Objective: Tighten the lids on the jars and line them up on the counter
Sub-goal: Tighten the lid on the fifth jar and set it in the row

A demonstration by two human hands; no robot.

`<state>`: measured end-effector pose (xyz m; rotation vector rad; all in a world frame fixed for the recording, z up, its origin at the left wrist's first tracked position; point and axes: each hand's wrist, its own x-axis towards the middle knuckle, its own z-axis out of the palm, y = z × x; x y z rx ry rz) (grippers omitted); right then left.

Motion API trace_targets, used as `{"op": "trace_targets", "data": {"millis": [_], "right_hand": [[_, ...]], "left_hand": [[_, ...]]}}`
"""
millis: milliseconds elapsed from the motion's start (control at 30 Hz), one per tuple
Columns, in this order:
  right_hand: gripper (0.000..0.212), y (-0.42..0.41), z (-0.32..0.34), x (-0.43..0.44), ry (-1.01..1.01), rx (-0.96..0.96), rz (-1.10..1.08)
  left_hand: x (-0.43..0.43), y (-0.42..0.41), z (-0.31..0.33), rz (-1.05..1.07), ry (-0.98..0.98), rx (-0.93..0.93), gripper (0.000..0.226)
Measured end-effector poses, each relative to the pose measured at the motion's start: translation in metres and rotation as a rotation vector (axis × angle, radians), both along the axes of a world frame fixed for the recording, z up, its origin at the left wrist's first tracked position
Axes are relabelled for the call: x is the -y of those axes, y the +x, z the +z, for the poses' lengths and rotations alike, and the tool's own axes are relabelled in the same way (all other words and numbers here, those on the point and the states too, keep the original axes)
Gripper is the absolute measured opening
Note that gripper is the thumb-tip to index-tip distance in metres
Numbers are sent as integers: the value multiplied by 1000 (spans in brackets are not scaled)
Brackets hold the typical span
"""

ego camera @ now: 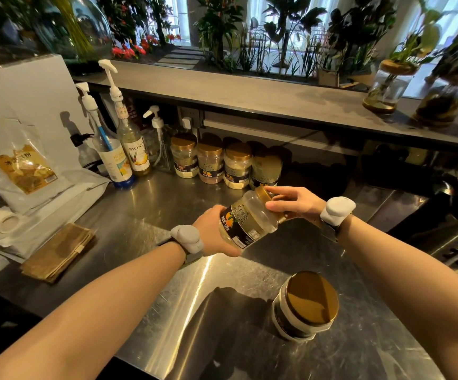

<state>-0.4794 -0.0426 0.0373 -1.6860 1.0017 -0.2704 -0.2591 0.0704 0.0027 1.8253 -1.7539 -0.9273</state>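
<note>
Two hands, left hand (213,229) gripping jar (247,222), right hand (296,202) on lid (263,193)

The left hand (212,229) grips a tilted jar (245,223) around its base, above the middle of the steel counter (167,297). The right hand (295,202) wraps its fingers (276,207) around the jar's gold lid (263,193). Another gold-lidded jar (306,305) stands upright near the counter's front edge, to the right. Four more jars (226,163) stand in a row along the back edge, beside three pump bottles (123,144). A folded cloth (57,252) lies at the left edge.
</note>
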Motion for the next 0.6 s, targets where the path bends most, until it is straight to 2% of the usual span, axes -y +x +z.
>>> {"op": "trace_targets", "data": {"millis": [267,400,533,600], "right_hand": [[57,12,-1,2,-124,7,-161],[53,9,2,4,-73,60,-208],[70,1,2,4,4,181,-307],[54,-4,2,1,40,280,-356]], "left_hand": [[6,-7,-7,34,53,-66,95],[11,-16,-9,78,62,-72,96],[22,-25,-11,131,68,-67,103],[30,-26,-11,156,86,-82,106]]}}
